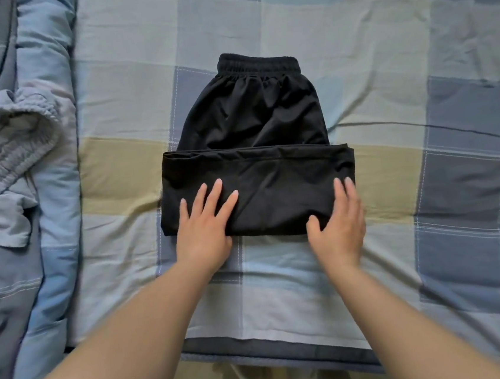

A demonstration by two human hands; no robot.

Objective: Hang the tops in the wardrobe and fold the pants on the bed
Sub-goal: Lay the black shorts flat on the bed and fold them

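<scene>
Bed (pixel 382 52) fills nearly the whole frame, covered by a checked sheet in pale blue, grey-blue, slate and olive squares; a few creases run across its right half. Near edge of the bed crosses the lower centre, with a dark band along it. Nothing of the room beyond shows.

Left edge of frame: a quilted blue duvet (pixel 50 148) bunched lengthwise. On it, at mid-left, a crumpled grey garment (pixel 0 147) with a ribbed elastic band; well apart from your work.

Centre of frame: black pants (pixel 253 118), waistband toward the top, legs folded up into a wide band across the lower part of the garment. Nothing lies between you and them.

Your left hand (pixel 204 234) lies flat on the folded band's lower left, fingers spread, pressing, not gripping. Your right hand (pixel 339 226) rests on the band's lower right corner, fingers together and extended, thumb on the cloth; slightly blurred, no clamped grip visible.
</scene>
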